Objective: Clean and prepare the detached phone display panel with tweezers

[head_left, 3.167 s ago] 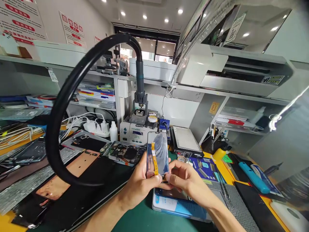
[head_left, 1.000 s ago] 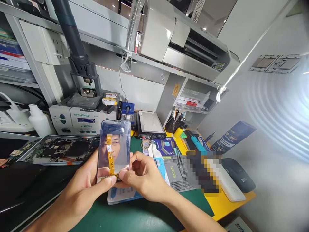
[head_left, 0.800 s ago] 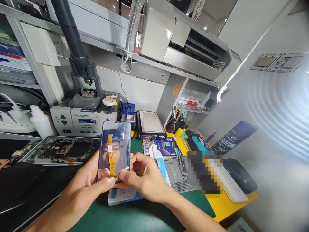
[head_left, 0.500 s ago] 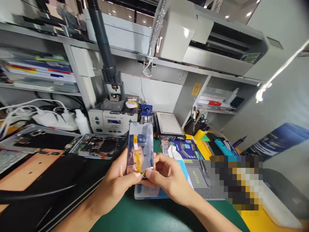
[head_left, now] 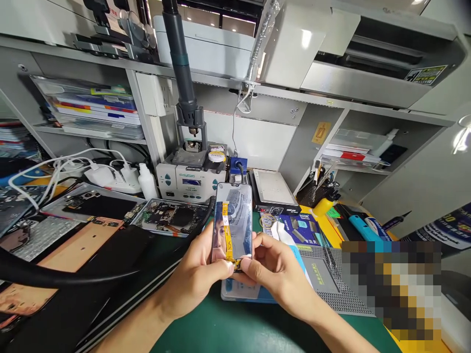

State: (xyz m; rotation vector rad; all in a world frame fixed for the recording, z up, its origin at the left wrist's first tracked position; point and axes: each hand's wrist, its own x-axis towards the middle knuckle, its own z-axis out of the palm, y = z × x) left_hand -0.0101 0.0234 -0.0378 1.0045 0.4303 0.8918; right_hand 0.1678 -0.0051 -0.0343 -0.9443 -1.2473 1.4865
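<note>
Upright between my hands is a glossy phone screen (head_left: 241, 220) with a small notch at its top. A yellow printed tape strip (head_left: 226, 228) runs down its reflective face. My left hand (head_left: 196, 269) wraps round the left edge, its thumb on the lower end. On the lower right, my right hand (head_left: 281, 269) grips the screen with thumb and bent fingers. Between the two thumb tips lies a small yellow-and-black flex cable (head_left: 236, 264). Behind and below the screen, partly covered, rests a flat blue-and-clear case (head_left: 250, 294).
Left are a tray with a circuit board (head_left: 172, 218), a copper-coloured plate (head_left: 81, 245) and a thick black hose (head_left: 66, 274). A grey rework station (head_left: 191, 182) and flat heating plate (head_left: 275, 189) stand behind. A perforated mat (head_left: 349, 289) and yellow bottle (head_left: 326, 203) are right.
The view has turned left, so the bench and my hands sit farther right in the picture. Both hands keep their hold on the phone screen, thumbs still at its lower end.
</note>
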